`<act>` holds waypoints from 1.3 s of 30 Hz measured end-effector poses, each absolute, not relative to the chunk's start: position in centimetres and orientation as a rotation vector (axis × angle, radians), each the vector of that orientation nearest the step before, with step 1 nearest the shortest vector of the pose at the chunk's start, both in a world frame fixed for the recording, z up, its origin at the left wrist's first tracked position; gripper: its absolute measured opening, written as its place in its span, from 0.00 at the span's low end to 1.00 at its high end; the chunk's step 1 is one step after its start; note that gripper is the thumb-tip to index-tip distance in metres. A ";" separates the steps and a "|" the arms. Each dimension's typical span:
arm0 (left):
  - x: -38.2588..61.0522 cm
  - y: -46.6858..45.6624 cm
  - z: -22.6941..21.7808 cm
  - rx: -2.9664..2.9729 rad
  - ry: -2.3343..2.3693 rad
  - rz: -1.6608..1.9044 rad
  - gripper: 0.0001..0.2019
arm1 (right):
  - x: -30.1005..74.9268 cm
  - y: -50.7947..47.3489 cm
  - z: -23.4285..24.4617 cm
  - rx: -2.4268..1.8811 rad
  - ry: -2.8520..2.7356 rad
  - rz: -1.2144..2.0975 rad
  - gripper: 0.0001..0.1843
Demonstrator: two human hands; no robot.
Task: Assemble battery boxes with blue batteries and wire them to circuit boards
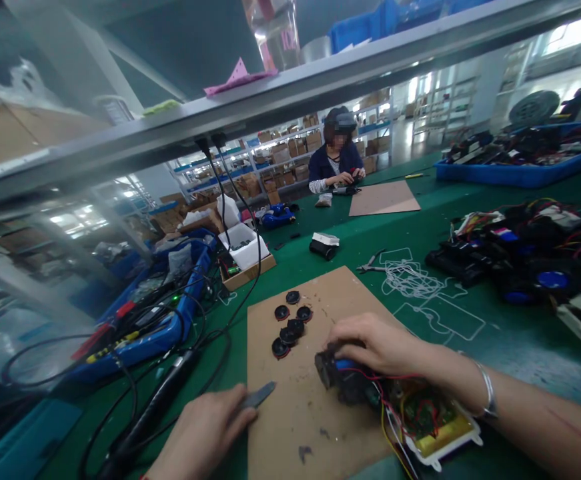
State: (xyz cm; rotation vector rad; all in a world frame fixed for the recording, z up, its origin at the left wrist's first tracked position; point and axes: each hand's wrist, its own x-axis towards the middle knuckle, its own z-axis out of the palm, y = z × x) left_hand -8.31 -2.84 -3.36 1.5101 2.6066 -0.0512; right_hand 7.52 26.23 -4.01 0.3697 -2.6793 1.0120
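My left hand (203, 433) rests at the near edge of a brown cardboard mat (290, 433), gripping a small flat metal blade (259, 395) whose tip points up and to the right. My right hand (375, 343) presses down on a black motor unit (343, 380) with a blue patch, partly covering it. Red and yellow wires run from that unit to a circuit board in a white and yellow casing (427, 417). Several small black discs (287, 331) with reddish edges lie in a cluster on the mat, just beyond both hands.
A black soldering iron (155, 407) and cables lie left of the mat, beside a blue tray of tools (170, 327). Pliers (370, 265) and white wire (410, 280) sit on the green bench. Wired toy vehicles (520, 253) crowd the right. A co-worker (335, 160) works opposite, beneath an overhead shelf (220, 113).
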 end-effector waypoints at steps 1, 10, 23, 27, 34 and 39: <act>-7.8 -2.3 -2.9 1.487 2.632 0.059 0.11 | 7.5 26.1 -4.1 0.429 -2.680 0.818 0.11; -2.5 8.4 -1.6 1.363 2.024 0.829 0.18 | 7.7 25.0 -4.9 0.626 -2.518 0.308 0.12; -1.5 9.1 -7.0 0.763 1.258 1.510 0.23 | 7.1 26.5 -5.1 0.311 -2.141 2.359 0.43; -1.4 8.8 -6.4 0.939 1.502 1.353 0.16 | 7.5 25.4 -5.7 0.297 -2.280 2.201 0.36; -6.1 6.7 -4.3 1.449 2.396 0.982 0.08 | 7.6 25.1 -5.7 0.018 -2.347 1.888 0.42; -8.9 7.3 -6.5 1.436 2.761 0.836 0.13 | 7.4 24.3 -5.2 -0.112 -2.645 1.545 0.39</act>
